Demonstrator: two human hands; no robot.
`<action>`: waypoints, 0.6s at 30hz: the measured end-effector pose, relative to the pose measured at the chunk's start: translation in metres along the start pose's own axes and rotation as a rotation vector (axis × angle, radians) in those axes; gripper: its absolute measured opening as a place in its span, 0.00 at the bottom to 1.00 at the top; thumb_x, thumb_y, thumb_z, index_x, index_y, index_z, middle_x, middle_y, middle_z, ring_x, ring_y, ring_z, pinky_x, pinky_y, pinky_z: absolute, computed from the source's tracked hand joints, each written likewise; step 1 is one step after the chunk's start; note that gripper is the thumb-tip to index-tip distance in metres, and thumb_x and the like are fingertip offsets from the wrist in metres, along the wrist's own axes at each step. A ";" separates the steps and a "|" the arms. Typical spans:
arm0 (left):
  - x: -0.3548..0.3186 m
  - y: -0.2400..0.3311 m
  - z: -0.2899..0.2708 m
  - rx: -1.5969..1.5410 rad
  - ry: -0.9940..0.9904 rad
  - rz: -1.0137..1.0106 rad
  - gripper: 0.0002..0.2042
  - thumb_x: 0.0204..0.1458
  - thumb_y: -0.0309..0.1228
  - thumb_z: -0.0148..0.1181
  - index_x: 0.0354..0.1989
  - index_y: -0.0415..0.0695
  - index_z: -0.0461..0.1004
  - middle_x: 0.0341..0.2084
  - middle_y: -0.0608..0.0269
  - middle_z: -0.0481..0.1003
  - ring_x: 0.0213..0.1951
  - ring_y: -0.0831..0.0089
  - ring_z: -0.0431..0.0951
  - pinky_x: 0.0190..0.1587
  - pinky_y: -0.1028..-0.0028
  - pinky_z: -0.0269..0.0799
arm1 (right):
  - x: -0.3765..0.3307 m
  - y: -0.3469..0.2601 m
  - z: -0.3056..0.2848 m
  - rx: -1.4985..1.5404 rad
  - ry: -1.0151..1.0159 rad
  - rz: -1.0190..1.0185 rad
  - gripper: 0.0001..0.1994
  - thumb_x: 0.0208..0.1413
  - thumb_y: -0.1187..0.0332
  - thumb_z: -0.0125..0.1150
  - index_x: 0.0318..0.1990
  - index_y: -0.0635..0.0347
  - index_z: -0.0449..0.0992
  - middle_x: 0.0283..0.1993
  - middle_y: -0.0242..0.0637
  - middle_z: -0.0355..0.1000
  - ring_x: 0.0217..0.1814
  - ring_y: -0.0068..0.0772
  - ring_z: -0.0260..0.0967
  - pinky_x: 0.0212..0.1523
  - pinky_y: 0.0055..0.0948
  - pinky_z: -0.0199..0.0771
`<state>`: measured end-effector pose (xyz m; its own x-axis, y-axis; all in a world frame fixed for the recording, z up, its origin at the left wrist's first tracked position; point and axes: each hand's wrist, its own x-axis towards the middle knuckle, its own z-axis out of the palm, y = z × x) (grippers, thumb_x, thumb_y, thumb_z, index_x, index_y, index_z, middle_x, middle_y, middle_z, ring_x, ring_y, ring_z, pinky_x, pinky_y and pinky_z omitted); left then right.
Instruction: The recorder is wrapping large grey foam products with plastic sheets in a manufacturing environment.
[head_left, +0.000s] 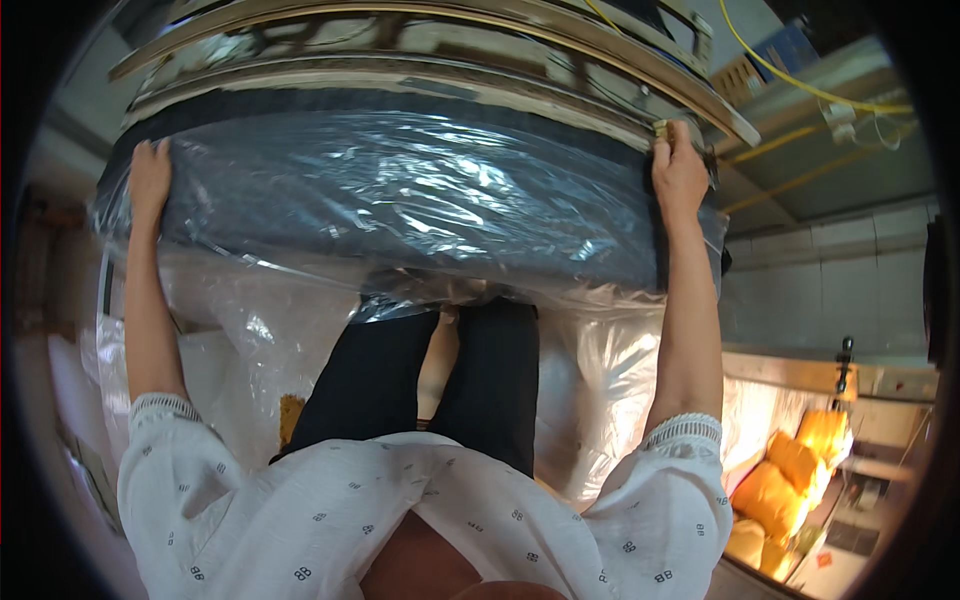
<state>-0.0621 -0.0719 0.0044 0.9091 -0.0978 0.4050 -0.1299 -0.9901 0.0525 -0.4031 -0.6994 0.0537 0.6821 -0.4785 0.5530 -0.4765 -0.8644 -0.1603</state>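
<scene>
A wide band of dark fabric (400, 258), with clear plastic sheet (440, 165) over it, stretches across in front of me. The plastic is creased and shiny, and its loose part hangs down around my legs. At the left end, my left hand (150, 180) has its fingers curled closed on the plastic over the fabric. My right hand (682, 178) is closed at the right end, thumb against fingers, with the plastic there. A small pale yellow piece (660, 128) shows by its fingertips; whether the hand holds it I cannot tell.
Long wooden slats (420, 12) and a frame run just beyond the fabric. A yellow cable (800, 97) loops at the upper right, near a blue box (785, 50). Orange-yellow bags (780, 495) lie at the lower right under bright light.
</scene>
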 end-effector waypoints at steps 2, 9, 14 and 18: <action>-0.002 0.012 -0.007 0.047 -0.014 -0.034 0.27 0.56 0.46 0.40 0.52 0.33 0.63 0.52 0.43 0.63 0.55 0.51 0.62 0.56 0.62 0.57 | 0.000 -0.052 0.007 0.147 -0.087 -0.052 0.11 0.53 0.62 0.47 0.43 0.50 0.67 0.34 0.46 0.72 0.36 0.53 0.69 0.34 0.46 0.67; -0.002 0.016 0.006 0.017 0.123 0.005 0.26 0.56 0.48 0.40 0.50 0.36 0.65 0.51 0.49 0.65 0.55 0.54 0.63 0.54 0.55 0.57 | 0.052 -0.152 0.058 0.383 -0.099 -0.123 0.13 0.54 0.60 0.43 0.40 0.52 0.74 0.37 0.47 0.72 0.41 0.52 0.68 0.41 0.42 0.67; -0.008 -0.004 0.009 0.043 0.216 0.016 0.26 0.56 0.48 0.40 0.51 0.36 0.63 0.52 0.49 0.64 0.55 0.54 0.62 0.55 0.54 0.56 | 0.063 -0.191 0.094 0.270 -0.252 -0.080 0.19 0.52 0.56 0.39 0.42 0.54 0.74 0.40 0.49 0.72 0.45 0.55 0.68 0.47 0.47 0.64; 0.000 0.030 0.000 -0.004 0.168 0.066 0.26 0.56 0.47 0.41 0.51 0.36 0.64 0.52 0.48 0.64 0.56 0.54 0.62 0.55 0.55 0.56 | 0.072 -0.158 0.121 0.003 0.087 -0.140 0.25 0.55 0.48 0.38 0.46 0.55 0.73 0.47 0.48 0.70 0.50 0.56 0.65 0.48 0.50 0.63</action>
<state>-0.0665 -0.1018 0.0058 0.8195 -0.1442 0.5546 -0.1893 -0.9816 0.0244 -0.2115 -0.6159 0.0197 0.6914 -0.3380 0.6385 -0.3779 -0.9225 -0.0791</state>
